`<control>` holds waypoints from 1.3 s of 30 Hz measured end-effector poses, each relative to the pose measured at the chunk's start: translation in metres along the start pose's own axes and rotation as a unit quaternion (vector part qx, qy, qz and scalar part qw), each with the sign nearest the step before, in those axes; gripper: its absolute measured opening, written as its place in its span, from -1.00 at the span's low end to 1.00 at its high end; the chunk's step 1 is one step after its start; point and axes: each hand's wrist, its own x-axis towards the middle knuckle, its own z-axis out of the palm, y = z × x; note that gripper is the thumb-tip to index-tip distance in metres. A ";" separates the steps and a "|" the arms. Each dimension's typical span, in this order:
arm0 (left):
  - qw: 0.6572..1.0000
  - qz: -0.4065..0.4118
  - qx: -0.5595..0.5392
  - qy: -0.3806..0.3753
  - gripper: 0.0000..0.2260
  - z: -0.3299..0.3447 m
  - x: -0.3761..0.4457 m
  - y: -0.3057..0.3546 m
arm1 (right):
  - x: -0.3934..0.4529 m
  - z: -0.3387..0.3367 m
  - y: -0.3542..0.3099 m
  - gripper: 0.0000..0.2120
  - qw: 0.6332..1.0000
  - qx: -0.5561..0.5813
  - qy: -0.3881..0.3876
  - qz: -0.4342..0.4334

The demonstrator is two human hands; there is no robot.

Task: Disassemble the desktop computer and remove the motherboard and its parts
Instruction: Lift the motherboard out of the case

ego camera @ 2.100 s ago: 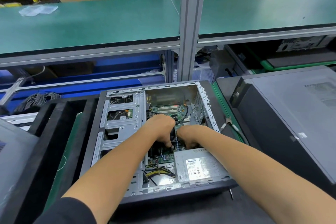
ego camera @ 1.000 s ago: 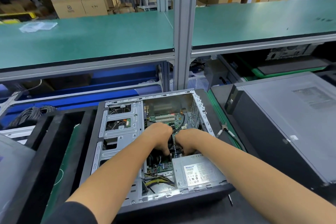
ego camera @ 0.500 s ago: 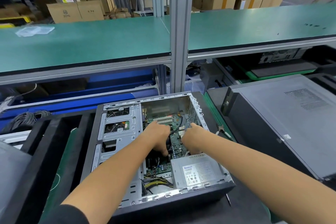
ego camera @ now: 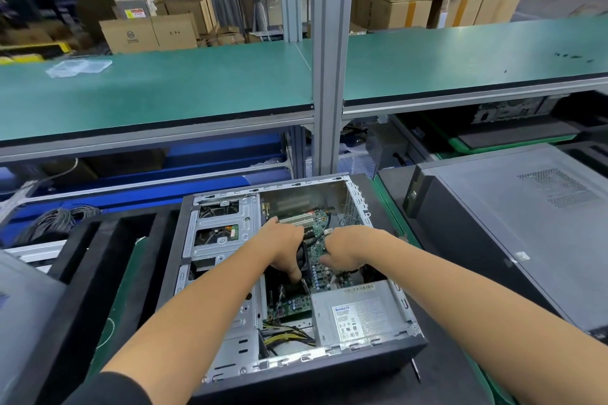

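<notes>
Hands: my left hand (ego camera: 285,248) and right hand (ego camera: 347,248) are both down inside the open computer case (ego camera: 329,358), low in the centre of the frame, either side of a dark part in the middle of the motherboard (ego camera: 317,251).
Left hand: fingers curled downward, thumb pointing at the board; it seems to grip the dark part, probably the cooler, but what lies under the palm is hidden.
Right hand: fingers bent down on the board's right side; whether it holds anything I cannot tell.
Motherboard: green, still seated flat in the case, above the grey power supply (ego camera: 357,314) at the lower right of the case.
Cables: a yellow and black bundle (ego camera: 288,337) lies low in the case, left of the power supply; a thin black wire crosses the board near the top.
Step, as I judge it: freeing the middle part from the board.
How I would do it well: pull straight up with even force from both hands, no twisting, and check any lead is unplugged first.
Risk: tilting could strain the board; knuckles are near the metal drive cage (ego camera: 223,227) at the left.
Surroundings: a closed grey computer (ego camera: 513,227) sits at the right; a green bench (ego camera: 164,89) runs across the upper frame.
</notes>
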 end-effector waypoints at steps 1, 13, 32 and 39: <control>1.000 0.001 -0.002 0.002 -0.42 -0.002 -0.001 -0.001 | 0.001 -0.001 0.000 -0.60 1.000 -0.015 0.007 -0.002; 0.996 0.011 -0.075 0.048 -0.46 -0.001 -0.010 -0.022 | 0.006 -0.002 0.016 -0.77 0.956 -0.015 0.294 -0.022; 0.990 0.031 -0.094 0.101 -0.31 0.013 -0.020 -0.021 | -0.009 0.018 -0.010 -0.79 0.986 0.091 0.082 -0.112; 0.984 0.028 -0.127 0.122 -0.25 0.020 -0.017 -0.022 | -0.009 0.021 -0.017 -0.74 0.989 -0.044 0.119 -0.078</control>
